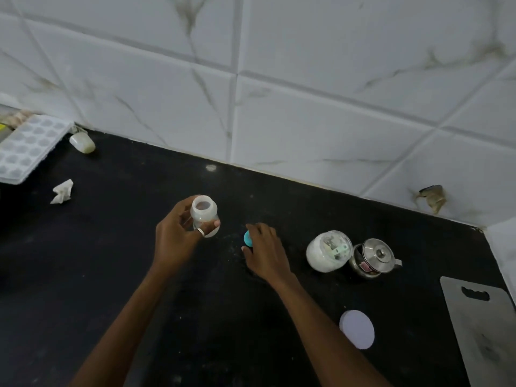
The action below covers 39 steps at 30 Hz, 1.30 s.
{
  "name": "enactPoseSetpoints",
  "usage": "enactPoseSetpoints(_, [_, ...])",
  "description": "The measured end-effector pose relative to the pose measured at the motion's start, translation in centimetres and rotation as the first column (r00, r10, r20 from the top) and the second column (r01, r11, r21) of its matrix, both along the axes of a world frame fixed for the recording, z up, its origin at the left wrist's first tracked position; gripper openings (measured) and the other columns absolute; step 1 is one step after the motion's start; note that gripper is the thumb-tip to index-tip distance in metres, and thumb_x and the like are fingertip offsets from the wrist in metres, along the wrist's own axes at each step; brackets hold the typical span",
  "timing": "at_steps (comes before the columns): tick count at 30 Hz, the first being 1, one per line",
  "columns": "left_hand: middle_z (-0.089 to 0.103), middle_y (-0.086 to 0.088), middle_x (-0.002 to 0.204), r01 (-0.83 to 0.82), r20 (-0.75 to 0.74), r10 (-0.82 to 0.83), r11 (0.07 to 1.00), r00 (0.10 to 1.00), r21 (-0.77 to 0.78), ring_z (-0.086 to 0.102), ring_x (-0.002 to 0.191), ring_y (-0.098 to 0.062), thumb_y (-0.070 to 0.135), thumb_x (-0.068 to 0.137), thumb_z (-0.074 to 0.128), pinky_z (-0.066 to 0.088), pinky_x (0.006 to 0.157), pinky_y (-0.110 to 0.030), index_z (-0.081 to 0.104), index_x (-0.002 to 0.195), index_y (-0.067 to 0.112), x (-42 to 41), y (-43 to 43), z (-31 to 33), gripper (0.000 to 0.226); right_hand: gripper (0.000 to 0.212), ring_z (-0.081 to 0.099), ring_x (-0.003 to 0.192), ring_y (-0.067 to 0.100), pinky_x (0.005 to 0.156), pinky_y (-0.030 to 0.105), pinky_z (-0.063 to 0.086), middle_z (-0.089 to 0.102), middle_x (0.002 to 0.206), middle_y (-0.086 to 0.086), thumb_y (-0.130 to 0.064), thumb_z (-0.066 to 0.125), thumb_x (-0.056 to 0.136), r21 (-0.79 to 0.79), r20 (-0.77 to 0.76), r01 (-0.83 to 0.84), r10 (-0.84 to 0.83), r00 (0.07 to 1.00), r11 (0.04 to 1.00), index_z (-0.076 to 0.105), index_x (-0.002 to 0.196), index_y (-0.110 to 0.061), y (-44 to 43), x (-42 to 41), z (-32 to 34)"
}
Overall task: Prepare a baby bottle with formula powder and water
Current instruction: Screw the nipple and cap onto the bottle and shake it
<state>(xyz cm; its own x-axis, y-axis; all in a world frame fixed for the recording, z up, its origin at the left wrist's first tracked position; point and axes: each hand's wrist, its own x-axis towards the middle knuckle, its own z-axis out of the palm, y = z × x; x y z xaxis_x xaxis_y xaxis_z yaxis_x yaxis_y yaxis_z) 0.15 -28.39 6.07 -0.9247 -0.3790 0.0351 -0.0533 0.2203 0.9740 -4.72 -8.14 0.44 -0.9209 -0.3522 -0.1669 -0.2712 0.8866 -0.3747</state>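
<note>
My left hand [178, 236] grips a small clear baby bottle [204, 213] with an open mouth, holding it upright just above the black counter [111, 261]. My right hand [265, 250] rests on the counter to its right, fingers closed around a turquoise bottle cap [247, 238] that is mostly hidden under the hand. Further right stands an open clear jar of white formula powder [328, 251] with a pale green scoop inside. A small steel kettle with a lid [372, 259] stands right beside the jar.
A round white jar lid [356, 328] lies near the front right. A steel cutting board [485, 331] sits at the right edge. At the far left are an ice tray [28, 148], a crumpled tissue [62, 191] and a small white object [83, 143]. A tiled wall [279, 93] backs the counter.
</note>
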Motion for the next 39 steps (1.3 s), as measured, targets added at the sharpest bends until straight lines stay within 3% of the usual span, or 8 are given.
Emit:
enactPoseSetpoints(6, [0.072, 0.010, 0.118, 0.025, 0.037, -0.026, 1.000, 0.999, 0.005, 0.068, 0.111, -0.001, 0.019, 0.073, 0.091, 0.056, 0.096, -0.027, 0.066, 0.128, 0.025, -0.2, -0.3, -1.2, 0.061, 0.069, 0.037, 0.140, 0.023, 0.111, 0.035, 0.041, 0.039, 0.153, 0.006, -0.011, 0.069, 0.092, 0.022, 0.029, -0.027, 0.027, 0.999, 0.999, 0.038, 0.153, -0.018, 0.2, -0.3, 0.1])
enactPoseSetpoints(11, [0.073, 0.010, 0.118, 0.017, 0.069, -0.017, 1.000, 0.997, -0.008, 0.068, 0.111, -0.002, 0.021, 0.072, 0.093, 0.058, 0.098, -0.034, 0.066, 0.128, 0.027, -0.2, -0.6, -1.7, 0.062, 0.067, 0.038, 0.140, 0.024, 0.109, 0.037, 0.043, 0.041, 0.153, 0.005, -0.005, 0.068, 0.090, 0.051, 0.064, -0.050, 0.047, 0.997, 0.997, 0.041, 0.151, -0.017, 0.1, -0.8, 0.2])
enactPoseSetpoints(19, [0.072, 0.012, 0.116, 0.039, 0.079, -0.035, 0.998, 0.996, -0.041, 0.065, 0.108, 0.010, 0.023, 0.073, 0.091, 0.053, 0.093, -0.019, 0.065, 0.128, 0.027, -0.4, -0.4, -0.2, 0.062, 0.062, 0.044, 0.133, 0.025, 0.104, 0.040, 0.047, 0.046, 0.145, 0.005, -0.005, 0.062, 0.092, -0.080, -0.011, -0.031, 0.030, 0.999, 0.996, 0.042, 0.149, -0.019, 0.2, -1.5, 4.5])
enactPoseSetpoints(23, [0.072, 0.012, 0.114, 0.070, 0.043, -0.067, 0.995, 0.997, -0.075, 0.065, 0.106, 0.010, 0.024, 0.071, 0.092, 0.051, 0.088, -0.010, 0.066, 0.128, 0.024, -1.7, 0.8, 2.6, 0.062, 0.061, 0.046, 0.132, 0.022, 0.106, 0.036, 0.045, 0.049, 0.143, 0.003, -0.011, 0.063, 0.094, -0.168, -0.099, -0.010, -0.007, 0.995, 0.986, 0.040, 0.149, -0.023, 1.7, -2.5, 9.9])
enactPoseSetpoints(28, [0.073, 0.013, 0.113, 0.118, -0.039, -0.124, 0.983, 0.992, -0.139, 0.068, 0.104, 0.005, 0.029, 0.069, 0.093, 0.052, 0.089, -0.010, 0.067, 0.128, 0.023, -3.9, 3.5, 8.2, 0.065, 0.061, 0.053, 0.129, 0.019, 0.108, 0.034, 0.044, 0.054, 0.141, 0.002, -0.017, 0.067, 0.094, -0.223, -0.188, -0.029, -0.014, 0.982, 0.974, 0.042, 0.149, -0.026, 5.0, -3.6, 18.8])
enactPoseSetpoints(32, [0.071, 0.013, 0.114, 0.141, -0.108, -0.164, 0.971, 0.980, -0.191, 0.067, 0.105, -0.005, 0.031, 0.070, 0.093, 0.051, 0.092, -0.015, 0.065, 0.129, 0.022, -5.7, 5.9, 14.1, 0.066, 0.061, 0.058, 0.120, 0.016, 0.101, 0.030, 0.048, 0.058, 0.134, -0.002, -0.023, 0.071, 0.092, -0.213, -0.262, -0.063, 0.005, 0.965, 0.975, 0.045, 0.146, -0.032, 7.6, -4.7, 26.7])
enactPoseSetpoints(36, [0.065, 0.020, 0.108, 0.156, -0.186, -0.207, 0.954, 0.960, -0.254, 0.063, 0.094, 0.001, 0.033, 0.072, 0.092, 0.041, 0.078, 0.000, 0.064, 0.132, 0.025, -7.2, 8.5, 21.2, 0.066, 0.058, 0.060, 0.112, 0.015, 0.095, 0.031, 0.051, 0.062, 0.126, -0.003, -0.024, 0.073, 0.089, -0.222, -0.347, -0.097, 0.015, 0.938, 0.970, 0.049, 0.142, -0.032, 9.8, -5.0, 35.4])
enactPoseSetpoints(39, [0.064, 0.019, 0.110, 0.177, -0.226, -0.243, 0.944, 0.943, -0.277, 0.063, 0.092, 0.001, 0.033, 0.075, 0.090, 0.040, 0.072, -0.002, 0.063, 0.136, 0.024, -7.8, 10.3, 26.1, 0.068, 0.057, 0.062, 0.108, 0.014, 0.093, 0.029, 0.052, 0.065, 0.124, -0.004, -0.025, 0.076, 0.087, -0.211, -0.379, -0.137, 0.049, 0.924, 0.968, 0.053, 0.139, -0.031, 11.1, -5.0, 41.3])
